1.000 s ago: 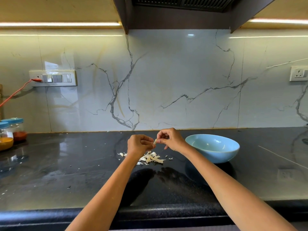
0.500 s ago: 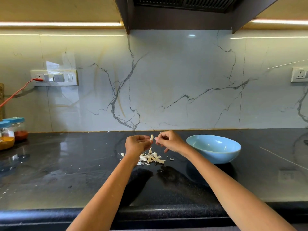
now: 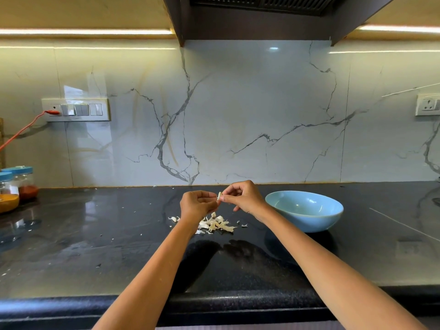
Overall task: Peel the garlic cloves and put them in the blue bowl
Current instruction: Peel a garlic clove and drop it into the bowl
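A home kitchen — black counter (image 3: 119, 246), marble backsplash (image 3: 238, 115), range hood (image 3: 262, 17), spice jars (image 3: 16, 186).

Small pale garlic clove (image 3: 219, 195) held upright above counter, empty blue bowl (image 3: 304, 214) to its right

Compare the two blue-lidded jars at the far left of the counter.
The nearer jar holds yellow-orange powder; the farther jar holds red powder. The nearer jar is cut off by the frame's left edge, the farther jar shows whole. The nearer jar partly overlaps the farther jar. Both are clear, blue-lidded, upright on the black counter.
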